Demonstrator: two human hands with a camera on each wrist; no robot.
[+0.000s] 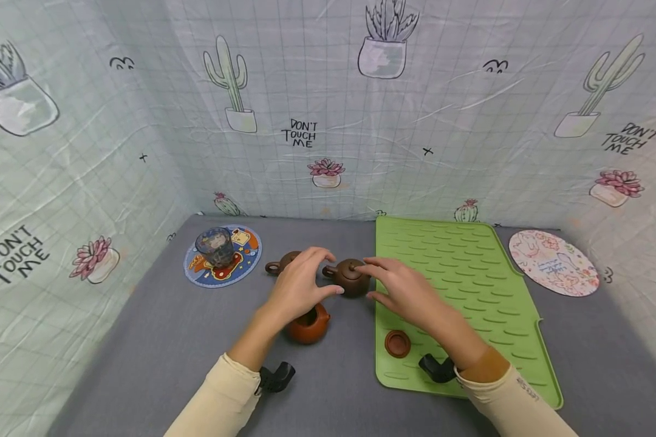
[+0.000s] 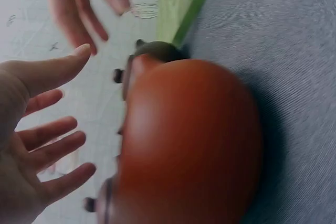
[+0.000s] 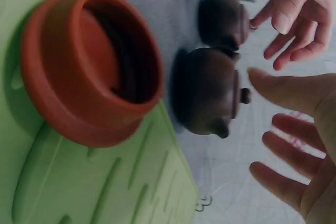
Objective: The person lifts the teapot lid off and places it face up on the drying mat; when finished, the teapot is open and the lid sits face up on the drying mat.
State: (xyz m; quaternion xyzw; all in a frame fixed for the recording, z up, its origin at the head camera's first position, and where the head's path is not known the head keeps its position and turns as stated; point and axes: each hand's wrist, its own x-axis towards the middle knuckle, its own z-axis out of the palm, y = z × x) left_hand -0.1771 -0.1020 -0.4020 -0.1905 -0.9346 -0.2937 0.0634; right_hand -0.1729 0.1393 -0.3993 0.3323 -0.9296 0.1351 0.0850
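A dark brown teapot (image 1: 351,285) with its lid on stands mid-table, between my two hands. My left hand (image 1: 299,284) hovers at its left, thumb and fingers spread, holding nothing. On the other side is my right hand (image 1: 407,291), fingers loosely bent and fingertips close to the lid knob; the right wrist view shows its palm without anything in it. A second dark teapot (image 1: 287,261) is partly hidden behind the left hand. Below that hand sits a reddish-orange teapot (image 1: 310,331), its top uncovered. Its colour matches a small lid (image 1: 397,344) lying upside down under my right forearm.
The lid lies on a green ridged mat (image 1: 448,255) at the right. Far left, a clear glass (image 1: 215,246) stands on a blue patterned round mat (image 1: 249,267). A pink floral round mat (image 1: 553,262) lies at far right. Printed cloth walls enclose the grey table.
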